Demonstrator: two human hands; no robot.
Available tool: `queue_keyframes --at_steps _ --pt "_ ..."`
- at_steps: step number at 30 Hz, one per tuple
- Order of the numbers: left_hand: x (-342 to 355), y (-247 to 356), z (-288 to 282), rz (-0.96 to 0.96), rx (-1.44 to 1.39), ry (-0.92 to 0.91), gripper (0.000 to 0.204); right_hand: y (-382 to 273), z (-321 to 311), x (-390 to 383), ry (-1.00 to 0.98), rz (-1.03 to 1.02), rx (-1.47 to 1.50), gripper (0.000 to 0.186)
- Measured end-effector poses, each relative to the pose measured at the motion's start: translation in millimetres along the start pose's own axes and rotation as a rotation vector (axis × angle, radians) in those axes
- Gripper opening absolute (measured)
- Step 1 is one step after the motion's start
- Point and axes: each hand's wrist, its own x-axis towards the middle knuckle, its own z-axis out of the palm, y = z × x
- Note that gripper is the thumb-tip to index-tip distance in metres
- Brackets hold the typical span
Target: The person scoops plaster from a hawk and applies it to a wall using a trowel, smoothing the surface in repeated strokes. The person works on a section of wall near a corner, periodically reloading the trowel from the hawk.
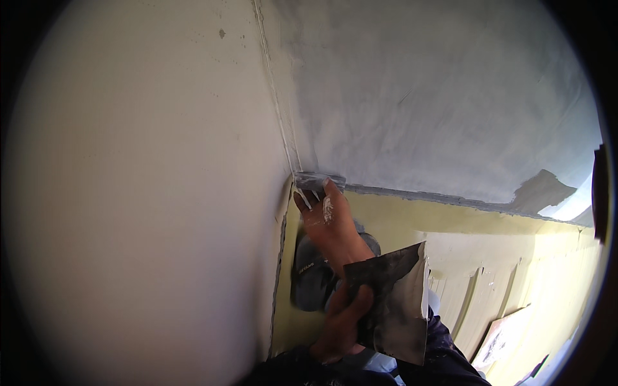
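A person's right hand (327,217), flecked with white, is pinching a small dark blade (312,181) at the lower left corner of a grey wall (438,96), beside a pale wall (148,193); below, the left hand (344,320) is clasping a smeared plate (394,309) by its left edge, thumb lying on top.

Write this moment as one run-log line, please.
Right-hand grip: dark flat blade, where grey wall meets pale wall | Left-hand grip: dark plate, pale along one edge

Room under renovation: patchy grey wall (438,96), spatula (311,181).
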Motion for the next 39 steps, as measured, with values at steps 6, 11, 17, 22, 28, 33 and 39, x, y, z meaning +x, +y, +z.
queue_keyframes --at_steps 6,11,17,22,28,33,39 --pt "-16 -3 -31 0.161 0.243 0.29 0.043 -35 53 -15 -0.123 0.028 0.008 0.021" --pt "-17 0 -69 0.382 0.249 0.323 0.055 -71 112 -38 -0.292 0.106 0.074 0.019" --pt "8 1 -57 0.356 -0.151 0.01 0.05 -84 145 -71 -0.473 0.053 0.05 0.02" --pt "25 8 -35 0.315 -0.277 0.074 0.04 -136 81 -117 -0.454 -0.008 -0.374 0.039" --pt "36 4 -33 0.197 0.042 0.075 0.047 -186 20 -155 -1.264 -1.001 -1.672 0.049" --pt "46 9 -44 0.041 -0.005 0.067 0.049 -189 8 -175 -1.176 -1.197 -1.981 0.058" --pt "39 25 -37 0.143 -0.005 0.008 0.044 -216 -8 -168 -0.628 -0.999 -2.416 0.066"
